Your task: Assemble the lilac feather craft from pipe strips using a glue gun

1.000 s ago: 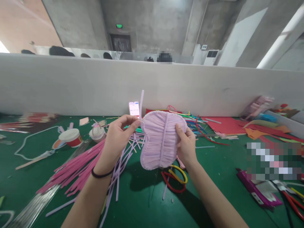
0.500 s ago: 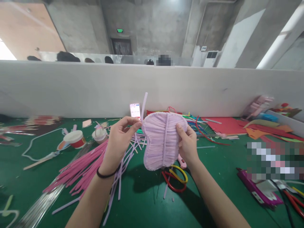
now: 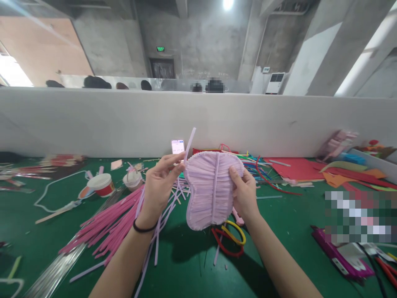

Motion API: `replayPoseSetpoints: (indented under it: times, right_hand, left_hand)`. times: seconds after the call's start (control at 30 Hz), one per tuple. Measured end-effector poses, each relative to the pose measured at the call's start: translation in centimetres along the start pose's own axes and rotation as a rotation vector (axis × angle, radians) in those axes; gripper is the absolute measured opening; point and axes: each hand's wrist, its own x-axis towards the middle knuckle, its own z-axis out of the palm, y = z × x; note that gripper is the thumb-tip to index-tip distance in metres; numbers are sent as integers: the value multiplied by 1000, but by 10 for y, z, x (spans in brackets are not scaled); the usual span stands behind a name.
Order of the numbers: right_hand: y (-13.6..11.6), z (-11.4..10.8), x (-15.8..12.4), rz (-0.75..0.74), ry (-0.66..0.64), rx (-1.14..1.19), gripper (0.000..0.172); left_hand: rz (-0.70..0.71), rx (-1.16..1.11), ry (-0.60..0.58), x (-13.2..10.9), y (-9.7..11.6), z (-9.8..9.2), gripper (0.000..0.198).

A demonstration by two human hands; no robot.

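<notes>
I hold a lilac leaf-shaped piece (image 3: 209, 188) made of wound pipe cleaners up above the green table (image 3: 279, 223). My left hand (image 3: 159, 186) pinches the loose lilac pipe cleaner end (image 3: 189, 145) that sticks up from the piece's upper left edge. The fingers of my right hand (image 3: 245, 192) are closed on the piece's right edge, thumb on the front. A black band circles my left wrist.
Pink pipe cleaners (image 3: 111, 219) and lilac ones (image 3: 161, 219) lie under my left arm. Red and yellow loops (image 3: 229, 238) lie below the piece. A phone (image 3: 177, 146) leans on the white partition (image 3: 93, 124). Two cups (image 3: 101, 185) stand left; red sheets (image 3: 294, 167) and tools (image 3: 347, 256) lie right.
The view has tilted up slightly. My left fingers have closed in on the pipe cleaner end at the piece's top edge. The piece stays held in the same place.
</notes>
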Motion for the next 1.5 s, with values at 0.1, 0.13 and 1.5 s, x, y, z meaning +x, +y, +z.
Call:
replayPoseSetpoints:
  times: [0.1, 0.13, 1.5]
  right_hand:
    - [0, 0, 0, -8, -20, 5, 33]
    - [-1, -1, 0, -12, -26, 8, 33]
    - [-4, -7, 3, -37, -100, -53, 33]
  left_hand:
    - [1, 20, -19, 0, 1, -1, 18]
    - [-5, 25, -29, 0, 2, -1, 18]
    - [-23, 104, -105, -1, 9, -9, 17]
